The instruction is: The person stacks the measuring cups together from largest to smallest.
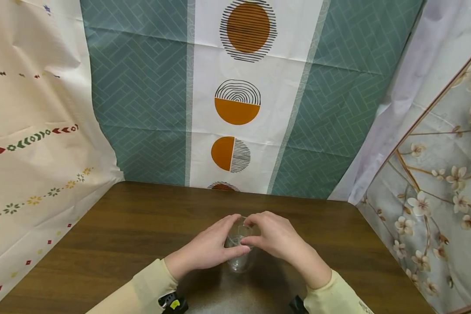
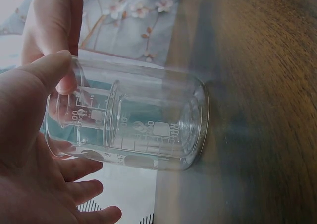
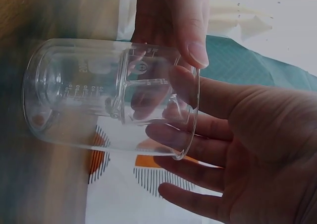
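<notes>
A large clear glass beaker (image 1: 239, 264) stands upright on the table, with smaller graduated beakers nested inside it. My left hand (image 1: 206, 246) holds the large beaker near its rim, the thumb on the near side and the fingers around the far side. Into the mouth reaches my right hand (image 1: 278, 235), its thumb and index finger pinching a small beaker (image 3: 146, 85) at the top of the nest. Below that one, a middle beaker (image 2: 148, 130) shows through the outer wall. Glass and reflections blur the exact contact of the right fingertips.
The brown wooden table (image 1: 102, 244) extends to both sides of the hands. A green and white patterned cloth (image 1: 141, 100) hangs behind it. Cream cloth (image 1: 35, 109) hangs at the left, flowered cloth (image 1: 435, 183) at the right.
</notes>
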A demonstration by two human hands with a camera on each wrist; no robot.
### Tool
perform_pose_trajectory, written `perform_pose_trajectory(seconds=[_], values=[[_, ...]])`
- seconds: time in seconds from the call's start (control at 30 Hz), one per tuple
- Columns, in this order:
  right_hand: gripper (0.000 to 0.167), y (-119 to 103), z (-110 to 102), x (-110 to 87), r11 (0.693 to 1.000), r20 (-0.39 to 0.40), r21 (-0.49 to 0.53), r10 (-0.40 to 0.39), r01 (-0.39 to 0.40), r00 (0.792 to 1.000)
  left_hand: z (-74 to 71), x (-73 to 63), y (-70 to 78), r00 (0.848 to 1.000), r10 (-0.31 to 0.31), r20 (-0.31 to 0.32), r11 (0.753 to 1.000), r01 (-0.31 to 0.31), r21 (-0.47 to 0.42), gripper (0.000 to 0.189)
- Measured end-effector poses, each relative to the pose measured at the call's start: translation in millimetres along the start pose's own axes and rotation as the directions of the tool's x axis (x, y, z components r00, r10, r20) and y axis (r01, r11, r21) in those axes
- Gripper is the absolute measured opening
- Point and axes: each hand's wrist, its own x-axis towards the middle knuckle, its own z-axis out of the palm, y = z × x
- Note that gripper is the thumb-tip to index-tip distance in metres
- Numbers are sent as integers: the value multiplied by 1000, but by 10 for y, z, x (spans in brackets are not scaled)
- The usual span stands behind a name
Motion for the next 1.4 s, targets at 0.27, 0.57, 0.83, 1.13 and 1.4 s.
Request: perform_pose_trajectory(seconds=[0.27, 0.57, 0.83, 1.13, 1.4], values=[[33, -6, -15, 4, 1000, 17, -12, -7, 7, 1000, 12, 1, 2, 1000, 9, -6, 1000, -9, 0, 101], [33, 1, -2, 27, 1000, 29, 3, -20, 20, 999, 16, -3, -2, 1000, -3, -4, 1000, 3, -9, 100], [32, -7, 12, 53, 1000, 33, 23, -23, 22, 999, 8, -11, 13, 1000, 0, -4, 1000, 0, -13, 99], [31, -7, 36, 91, 999, 55, 41, -21, 19, 998, 4, -7, 12, 1000, 3, -7, 1000, -3, -3, 99], [30, -14, 29, 143, 1000, 121, 23, -20, 17, 992, 3, -12, 10, 1000, 13, -11, 1000, -14, -5, 102]])
